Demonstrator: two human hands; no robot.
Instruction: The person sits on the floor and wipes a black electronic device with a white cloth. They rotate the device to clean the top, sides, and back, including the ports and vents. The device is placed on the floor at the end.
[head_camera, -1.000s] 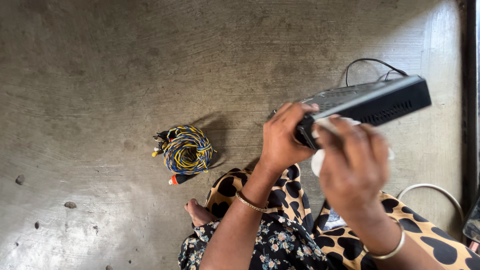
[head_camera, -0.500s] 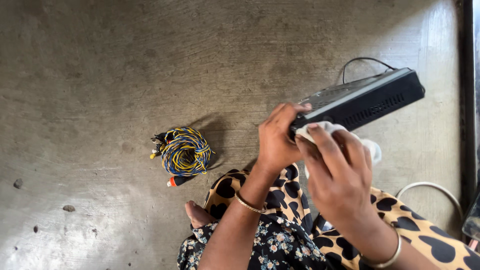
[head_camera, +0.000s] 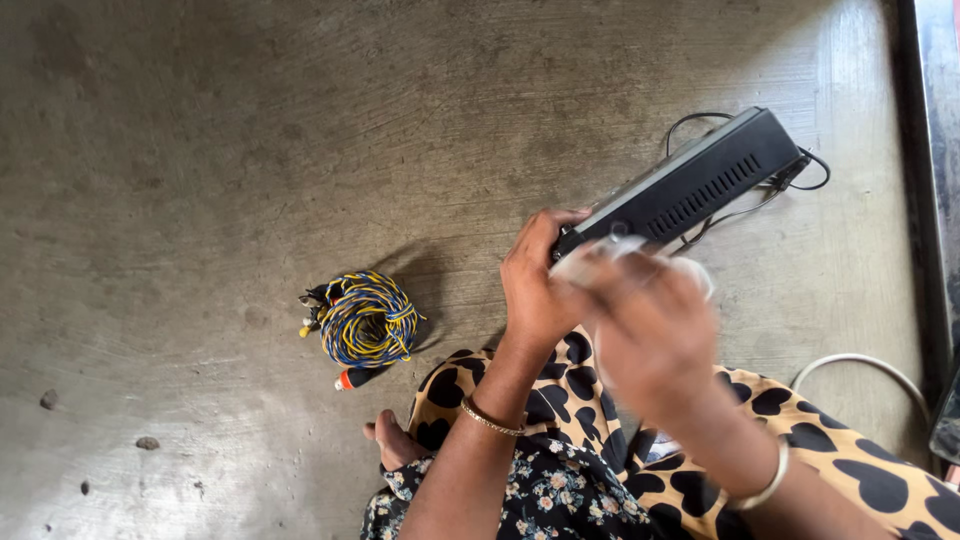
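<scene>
My left hand (head_camera: 540, 290) grips the black box (head_camera: 690, 185); my blurred right hand (head_camera: 650, 330) presses a white cloth (head_camera: 610, 250) on it. The box has tilted steeper than before

The set-top box (head_camera: 690, 185) is held above the floor (head_camera: 200, 150), right of the cable coil (head_camera: 365, 320). The left hand (head_camera: 535, 290) grips its near end; the right hand (head_camera: 650, 335) lies just right of it.

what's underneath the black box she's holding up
The black box is held above bare concrete floor. A thin black cable loops out behind it. The left hand and blurred right hand with a white cloth cover its near end.
</scene>
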